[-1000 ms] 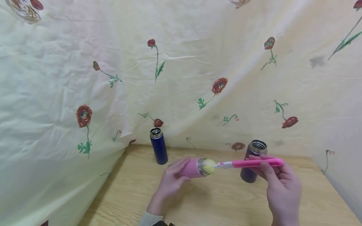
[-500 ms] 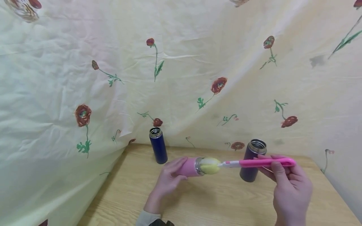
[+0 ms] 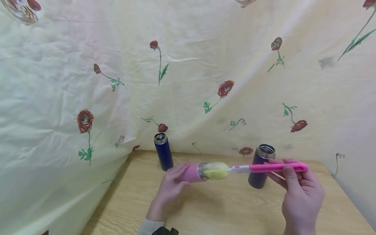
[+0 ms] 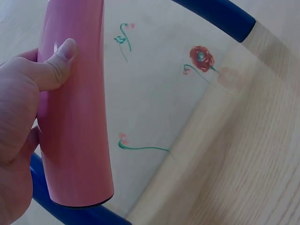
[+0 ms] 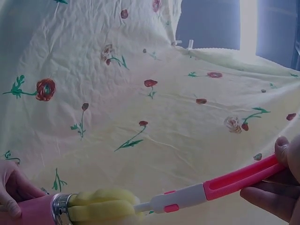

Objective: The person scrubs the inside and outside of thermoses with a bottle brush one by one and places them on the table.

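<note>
My left hand (image 3: 171, 186) grips a pink bottle (image 3: 192, 172) held sideways above the wooden table (image 3: 229, 209), its steel mouth facing right. The left wrist view shows my thumb (image 4: 56, 63) curled over the pink bottle (image 4: 75, 108). My right hand (image 3: 299, 192) holds the pink handle of a bottle brush (image 3: 270, 168). Its yellow sponge head (image 3: 215, 170) sticks mostly out of the bottle's mouth. In the right wrist view the sponge head (image 5: 101, 204) sits at the steel rim and the brush handle (image 5: 234, 180) runs right to my fingers (image 5: 267, 199).
A dark blue open bottle (image 3: 163, 151) stands at the table's back left. A dark purple open bottle (image 3: 260, 166) stands behind the brush handle. A cream cloth with red flowers (image 3: 188, 75) hangs behind and to the left. The table's right edge lies near the wall.
The sponge head has slid rightward out of the pink bottle's mouth as my right hand drew the brush to the right. My left hand shifted slightly left.
</note>
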A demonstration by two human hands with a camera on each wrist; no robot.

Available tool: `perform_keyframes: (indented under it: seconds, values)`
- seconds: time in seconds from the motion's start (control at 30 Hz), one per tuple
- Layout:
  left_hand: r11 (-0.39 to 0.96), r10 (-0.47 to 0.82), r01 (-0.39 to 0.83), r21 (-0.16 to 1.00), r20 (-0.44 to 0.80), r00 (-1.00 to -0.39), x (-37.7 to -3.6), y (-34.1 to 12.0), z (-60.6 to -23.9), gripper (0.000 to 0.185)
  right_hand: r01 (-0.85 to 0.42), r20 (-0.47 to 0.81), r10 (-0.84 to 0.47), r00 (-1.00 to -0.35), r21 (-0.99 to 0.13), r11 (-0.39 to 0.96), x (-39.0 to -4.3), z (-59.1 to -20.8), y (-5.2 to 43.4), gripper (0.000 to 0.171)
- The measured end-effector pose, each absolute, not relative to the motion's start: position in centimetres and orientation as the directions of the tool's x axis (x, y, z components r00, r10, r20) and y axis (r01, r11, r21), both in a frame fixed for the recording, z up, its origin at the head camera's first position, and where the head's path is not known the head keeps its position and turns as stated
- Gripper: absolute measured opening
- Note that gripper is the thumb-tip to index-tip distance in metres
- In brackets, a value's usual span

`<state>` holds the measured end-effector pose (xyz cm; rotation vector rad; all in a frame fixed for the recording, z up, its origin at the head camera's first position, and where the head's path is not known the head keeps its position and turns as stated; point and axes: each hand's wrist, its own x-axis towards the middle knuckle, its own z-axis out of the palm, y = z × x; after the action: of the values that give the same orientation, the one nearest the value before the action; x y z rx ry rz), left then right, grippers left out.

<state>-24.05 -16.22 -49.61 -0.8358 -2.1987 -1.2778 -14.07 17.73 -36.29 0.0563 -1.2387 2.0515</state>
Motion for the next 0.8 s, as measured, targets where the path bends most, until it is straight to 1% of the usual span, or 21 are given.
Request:
perform_keyframes:
  seconds: [0.07, 0.13, 0.23, 0.33, 0.43, 0.53, 0.6, 0.8]
  values:
    - [0.397, 0.254, 0.700, 0.594, 0.661, -0.705, -24.1, -16.5, -49.6, 0.073, -0.632, 0.374, 0.598, -0.709, -0.712, -0.304, -14.1, -36.3, 17.9, 0.035]
    - [0.412, 0.230, 0.697, 0.587, 0.673, -0.703, -24.2, -16.8, -49.6, 0.072, -0.687, 0.355, 0.654, -0.668, -0.634, -0.356, -14.1, -36.3, 18.2, 0.039]
    - [0.424, 0.188, 0.683, 0.594, 0.680, -0.708, -24.3, -17.1, -49.5, 0.072, -0.756, 0.332, 0.722, -0.608, -0.519, -0.398, -14.3, -36.2, 18.7, 0.043]
    - [0.435, 0.191, 0.693, 0.574, 0.694, -0.694, -24.5, -17.1, -49.6, 0.073, -0.781, 0.308, 0.744, -0.593, -0.446, -0.437, -14.6, -36.2, 19.0, 0.041]
    - [0.447, 0.241, 0.736, 0.508, 0.724, -0.646, -24.6, -16.9, -49.6, 0.072, -0.771, 0.279, 0.737, -0.616, -0.404, -0.492, -14.6, -36.2, 19.0, 0.034]
    - [0.437, 0.297, 0.781, 0.447, 0.748, -0.594, -24.7, -16.6, -49.6, 0.071, -0.752, 0.269, 0.717, -0.643, -0.402, -0.523, -14.4, -36.2, 18.9, 0.029]
    - [0.419, 0.318, 0.800, 0.430, 0.756, -0.573, -24.7, -16.4, -49.6, 0.071, -0.733, 0.285, 0.694, -0.661, -0.443, -0.516, -14.2, -36.2, 18.6, 0.026]
    - [0.387, 0.345, 0.835, 0.393, 0.778, -0.526, -24.7, -16.1, -49.5, 0.072, -0.703, 0.399, 0.597, -0.696, -0.548, -0.453, -14.1, -36.3, 18.0, 0.019]
